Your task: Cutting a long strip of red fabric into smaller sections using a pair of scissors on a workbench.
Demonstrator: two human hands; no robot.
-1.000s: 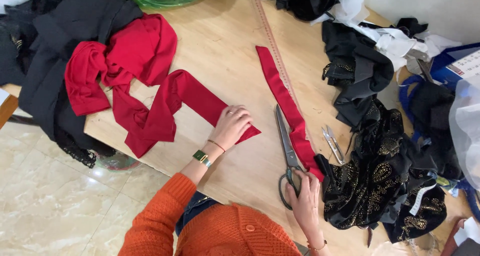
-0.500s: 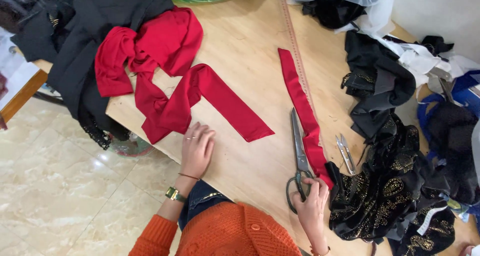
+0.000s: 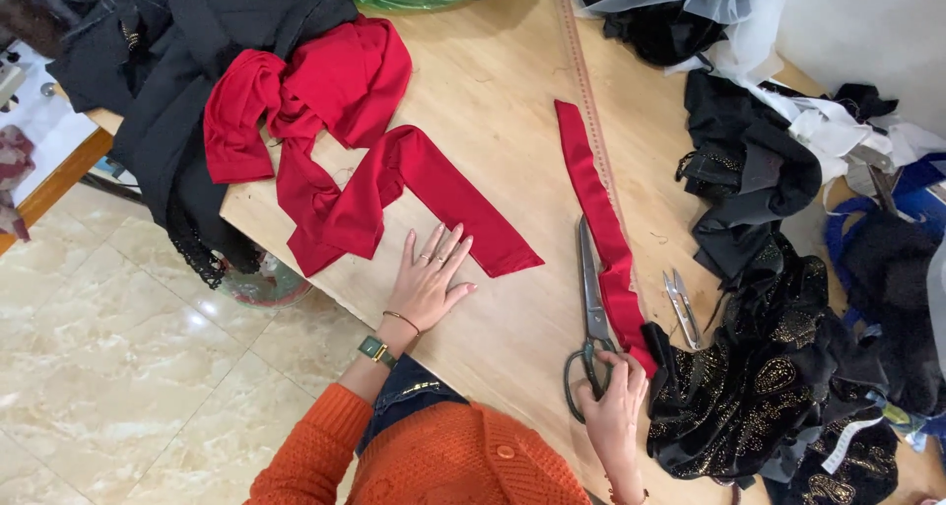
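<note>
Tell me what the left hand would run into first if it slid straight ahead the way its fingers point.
The left hand lies flat on the table, fingers pointing up and slightly right. Straight ahead, its fingertips would meet the wide red fabric strip almost at once; it lies just beyond them.

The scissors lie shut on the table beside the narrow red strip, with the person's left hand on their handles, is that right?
Not quite: the head view shows the right hand on the handles of the scissors. The left hand lies flat on the table. The scissors do lie shut beside the narrow red strip.
</note>
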